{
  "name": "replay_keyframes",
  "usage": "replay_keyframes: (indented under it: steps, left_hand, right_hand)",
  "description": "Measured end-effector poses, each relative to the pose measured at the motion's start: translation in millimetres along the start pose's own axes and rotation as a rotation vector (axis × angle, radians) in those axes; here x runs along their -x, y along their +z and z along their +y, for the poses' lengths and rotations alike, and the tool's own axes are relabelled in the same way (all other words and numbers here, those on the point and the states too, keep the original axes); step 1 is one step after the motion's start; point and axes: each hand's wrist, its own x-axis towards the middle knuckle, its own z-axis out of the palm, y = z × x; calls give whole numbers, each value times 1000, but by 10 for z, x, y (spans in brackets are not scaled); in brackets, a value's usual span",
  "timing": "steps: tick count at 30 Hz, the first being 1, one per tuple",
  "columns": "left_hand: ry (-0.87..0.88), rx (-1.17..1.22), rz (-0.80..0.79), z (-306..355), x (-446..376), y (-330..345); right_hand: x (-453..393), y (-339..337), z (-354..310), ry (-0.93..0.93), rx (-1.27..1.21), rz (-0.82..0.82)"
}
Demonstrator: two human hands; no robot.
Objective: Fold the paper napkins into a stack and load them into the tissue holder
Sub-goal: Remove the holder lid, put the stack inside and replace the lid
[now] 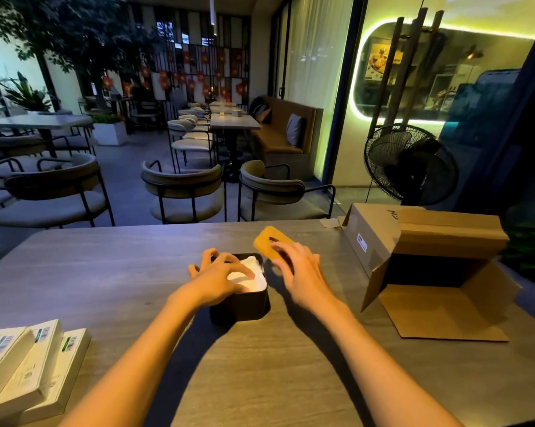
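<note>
While left hand [220,274] presses spread fingers on white napkin stack [250,277] inside black tissue holder [244,305] at surface [260,365] centre, right hand [297,268] grips tan slotted lid [272,243] just right of holder. Loading looks done; lid fitting left.

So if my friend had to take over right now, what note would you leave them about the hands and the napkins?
Left hand: fingers spread, pressing the white napkins down inside the black tissue holder.
Right hand: holding the tan lid, tilted, just right of the holder.
Done: napkins are in the holder, which stands mid-table.
Left: flatten the napkins and fit the lid on top.
Nearby: open cardboard box on the right, napkin packs at the near left.
</note>
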Motion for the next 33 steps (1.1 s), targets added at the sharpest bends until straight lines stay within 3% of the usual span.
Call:
replay_keyframes:
  steps: [2, 4, 7, 10, 12, 18, 26, 31, 33]
  left_hand:
    - [44, 230, 237, -60, 1, 159]
    - [68, 607, 482, -107, 45, 320]
    - [-26, 971, 653, -4, 101, 410]
    - [-86, 1074, 752, 74, 99, 406]
    - [-99, 1139, 740, 102, 105, 411]
    - [-159, 1337, 487, 42, 166, 510]
    - [-141, 1336, 482, -44, 141, 562]
    - [-122, 1338, 481, -1, 152, 579]
    - [-98, 1331, 504, 7, 165, 577]
  right_hand:
    - [-15, -11, -184, -141, 31, -65]
    - [-10, 11, -328, -240, 96, -149]
    - [-1, 45, -447, -286, 135, -209]
    - [-13, 32, -462, -306, 183, -207]
    - [6, 34, -443, -330, 219, -249]
    - [88, 56, -432, -333, 146, -307]
    - [176, 31, -388, -247, 37, -311]
    - [161, 147, -373, -171, -4, -91]
    - [84, 159, -382, -111, 44, -116]
